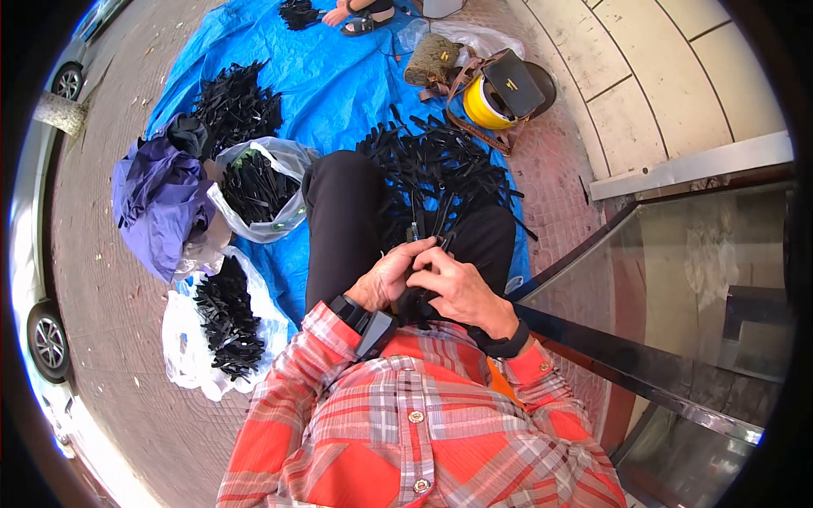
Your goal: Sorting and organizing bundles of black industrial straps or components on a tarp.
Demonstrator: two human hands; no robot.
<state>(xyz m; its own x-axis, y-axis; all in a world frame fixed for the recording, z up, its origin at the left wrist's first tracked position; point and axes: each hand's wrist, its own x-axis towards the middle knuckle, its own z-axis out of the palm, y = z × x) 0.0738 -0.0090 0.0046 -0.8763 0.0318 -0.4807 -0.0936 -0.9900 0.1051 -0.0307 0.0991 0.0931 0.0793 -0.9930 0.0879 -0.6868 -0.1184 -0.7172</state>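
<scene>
My left hand (392, 276) and my right hand (457, 286) meet over my lap, fingers bent close together. The left thumb and fingers are closed on a black strap (413, 233), which pokes up past the fingertips with a small shiny part on it. Beside it the right fingers are pinched, their tips touching the piece near the left thumb; what exactly they grip is hidden. More black material lies under my hands on the dark trousers. Just past my knees spreads a big heap of black straps (436, 165).
A blue tarp (330, 76) carries another strap heap (237, 106). To the left are a strap-filled plastic bag (275, 230), purple cloth (157, 199) and a white bag (182, 339). At far right stand a log (430, 59), a yellow tub (483, 106) and a glass cabinet (669, 271). Another person's hand (336, 15) shows.
</scene>
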